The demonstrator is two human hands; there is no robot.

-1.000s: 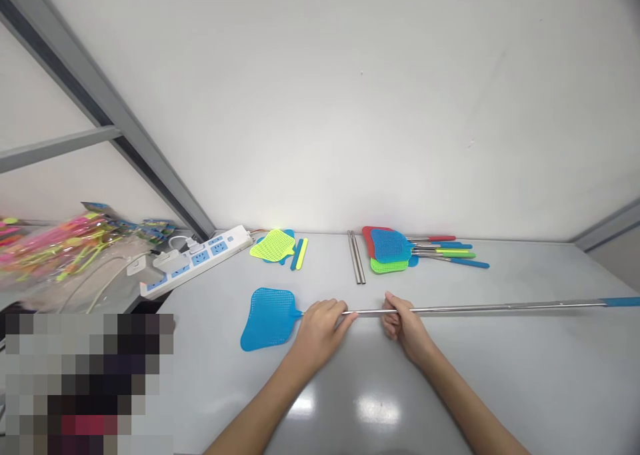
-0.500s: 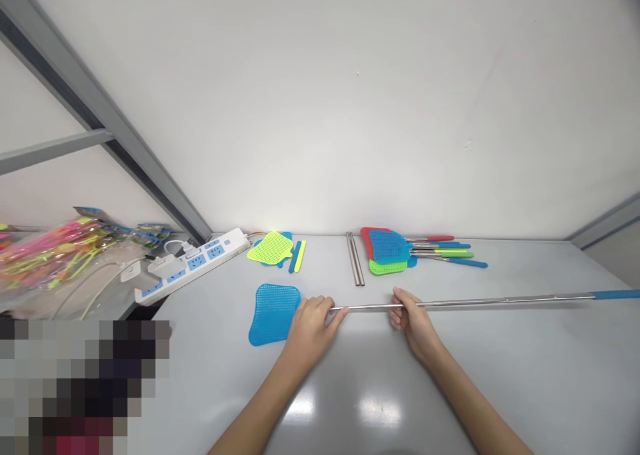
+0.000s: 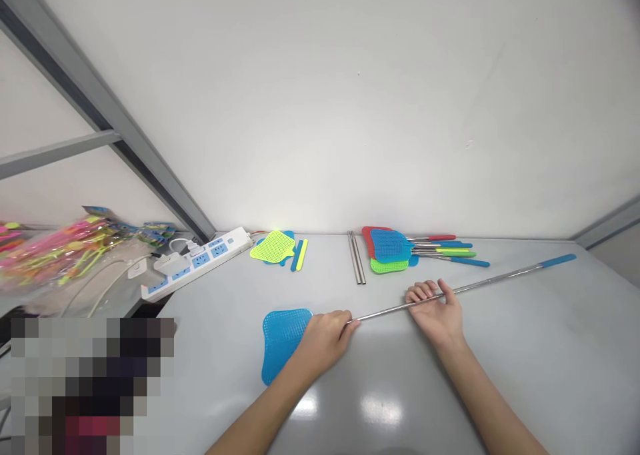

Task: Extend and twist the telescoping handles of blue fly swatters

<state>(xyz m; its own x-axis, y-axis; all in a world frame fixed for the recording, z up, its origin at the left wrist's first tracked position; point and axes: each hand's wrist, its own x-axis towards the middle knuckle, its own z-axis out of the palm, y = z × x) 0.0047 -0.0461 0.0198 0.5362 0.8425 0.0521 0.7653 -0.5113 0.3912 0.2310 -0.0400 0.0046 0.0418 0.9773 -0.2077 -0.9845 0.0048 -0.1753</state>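
Note:
A blue fly swatter with a telescopic metal rod lies slantwise between my hands, its mesh head [image 3: 283, 338] at the left and its blue handle [image 3: 559, 261] at the far right. My left hand [image 3: 327, 338] is closed around the rod close to the head, covering the joint and the head's right edge. Palm up, my right hand [image 3: 436, 314] cradles the rod [image 3: 383, 313] farther along, fingers loosely curled and thumb raised apart. Behind my hands, two loose metal tubes [image 3: 357, 258] lie side by side near a stack of swatters [image 3: 393, 246] with blue, red and green heads.
At the back left lie loose yellow and blue swatter heads [image 3: 273, 246] and two coloured handle sleeves [image 3: 299, 255]. A white power strip [image 3: 200, 262] with plugs and cables runs along the left edge. Beyond it are bagged colourful items [image 3: 65, 248]. A wall [image 3: 400, 108] closes the back.
The swatter has tilted, head nearer me and handle farther away, and its visible rod looks shorter. My right hand has moved right and turned palm up, its grip looser. My left hand shifted slightly toward me.

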